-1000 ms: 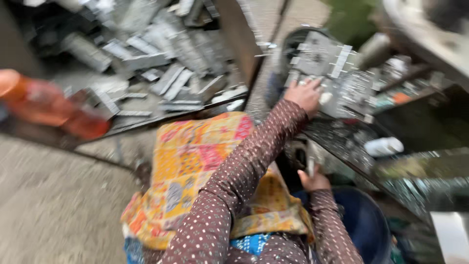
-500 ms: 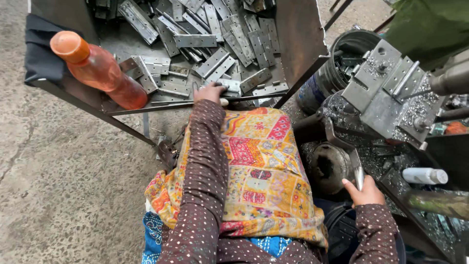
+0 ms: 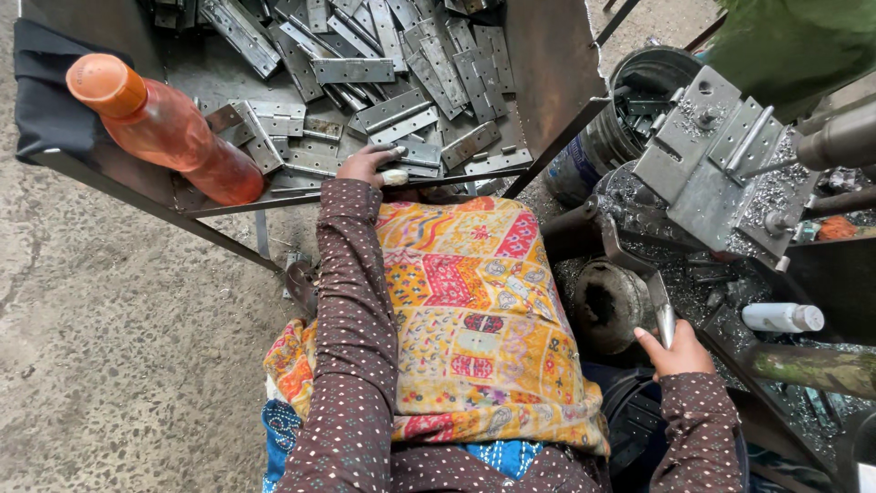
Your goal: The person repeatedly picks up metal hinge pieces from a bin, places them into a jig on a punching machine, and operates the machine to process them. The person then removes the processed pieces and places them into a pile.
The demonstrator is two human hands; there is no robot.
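My left hand (image 3: 370, 164) reaches into a metal tray (image 3: 547, 82) and closes on a flat grey metal plate (image 3: 412, 151) at its near edge; many similar drilled plates (image 3: 401, 55) fill the tray. My right hand (image 3: 675, 351) grips a metal lever handle (image 3: 664, 315) beside a dark round machine part (image 3: 607, 306). A patterned orange and yellow cloth (image 3: 465, 319) covers my lap between my two arms.
An orange plastic bottle (image 3: 164, 128) lies at the tray's left corner on a dark cloth (image 3: 50, 91). A drilling jig with plates and metal chips (image 3: 721, 164) stands at right, with a bucket (image 3: 639, 82) of parts and a small white bottle (image 3: 780, 317). Concrete floor (image 3: 119, 347) at left.
My left hand left the jig at right, swung to the tray and now has its fingers on a plate there. My right hand stays on the lever handle.
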